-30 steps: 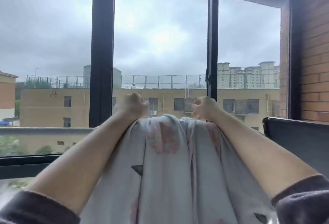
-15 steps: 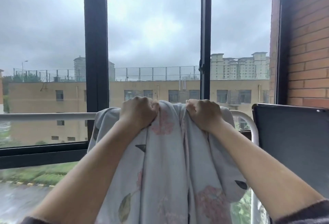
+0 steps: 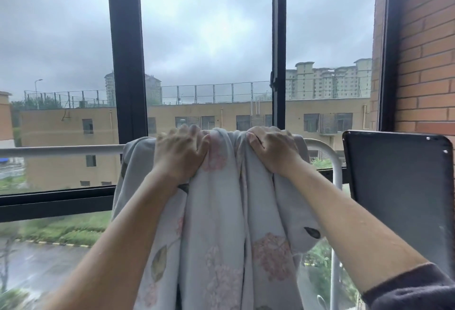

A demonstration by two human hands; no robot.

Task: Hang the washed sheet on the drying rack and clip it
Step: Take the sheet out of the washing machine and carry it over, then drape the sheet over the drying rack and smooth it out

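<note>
Sheet [image 3: 216, 223] drapes white rack rail [image 3: 61, 150] before window [image 3: 126, 63].

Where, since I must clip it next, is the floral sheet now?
Head view, centre: the floral sheet drapes over the white rack rail, gripped at its top by the left hand and right hand.

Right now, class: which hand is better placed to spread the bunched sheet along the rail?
Probably the left hand: bare rail runs far out on its side, while past the right hand the rail bends down by the black panel. Both grip the sheet.
</note>
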